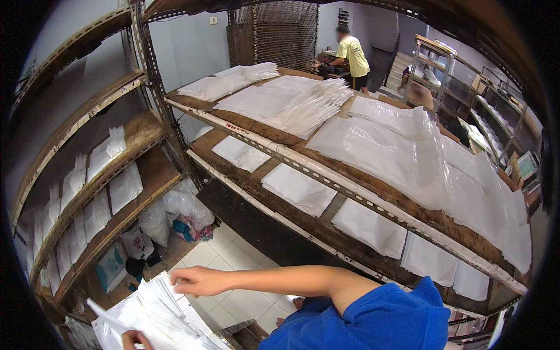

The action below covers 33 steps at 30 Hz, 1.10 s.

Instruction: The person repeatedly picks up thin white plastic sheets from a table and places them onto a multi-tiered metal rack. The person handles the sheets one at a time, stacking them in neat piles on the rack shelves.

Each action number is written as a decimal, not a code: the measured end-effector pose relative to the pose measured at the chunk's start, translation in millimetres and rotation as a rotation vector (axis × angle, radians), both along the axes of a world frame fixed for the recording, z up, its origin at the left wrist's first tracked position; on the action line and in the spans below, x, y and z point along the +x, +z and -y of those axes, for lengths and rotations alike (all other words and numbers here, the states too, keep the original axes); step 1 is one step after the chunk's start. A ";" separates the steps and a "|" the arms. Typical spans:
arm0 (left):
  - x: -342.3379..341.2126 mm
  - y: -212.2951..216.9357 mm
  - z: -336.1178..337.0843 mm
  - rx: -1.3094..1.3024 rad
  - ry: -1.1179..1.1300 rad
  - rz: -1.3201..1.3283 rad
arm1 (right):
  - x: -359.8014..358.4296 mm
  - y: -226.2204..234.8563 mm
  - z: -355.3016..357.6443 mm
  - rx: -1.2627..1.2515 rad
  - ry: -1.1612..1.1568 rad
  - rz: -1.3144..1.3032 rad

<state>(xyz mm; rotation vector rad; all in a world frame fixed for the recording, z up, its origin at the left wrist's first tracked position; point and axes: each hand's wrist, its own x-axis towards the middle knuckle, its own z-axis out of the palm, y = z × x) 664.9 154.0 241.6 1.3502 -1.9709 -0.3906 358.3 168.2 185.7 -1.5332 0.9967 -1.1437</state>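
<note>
While your left hand [136, 338] pinches the near edge of the fanned stack of flat white plastic bags [153, 318] at the lower left, your right hand [198, 281] rests open-fingered on the stack's top corner, grasping nothing. Beyond, white tiled floor [233, 274]. Right of it, long wooden bench with slotted metal rails [303, 160] carries more clear and white bag piles [291, 105] edge to edge.
</note>
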 end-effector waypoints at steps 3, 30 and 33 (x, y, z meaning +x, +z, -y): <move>-59.9 8.4 -26.2 -0.112 -0.328 -0.018 | 22.6 55.4 6.3 -0.051 0.037 0.011; -157.7 -18.1 -75.0 -0.033 -0.706 -0.376 | -198.7 329.7 -265.8 0.060 -1.194 -0.802; -163.9 -27.0 -72.9 0.069 -0.733 -0.328 | -228.8 314.6 -330.5 0.089 -1.352 -0.693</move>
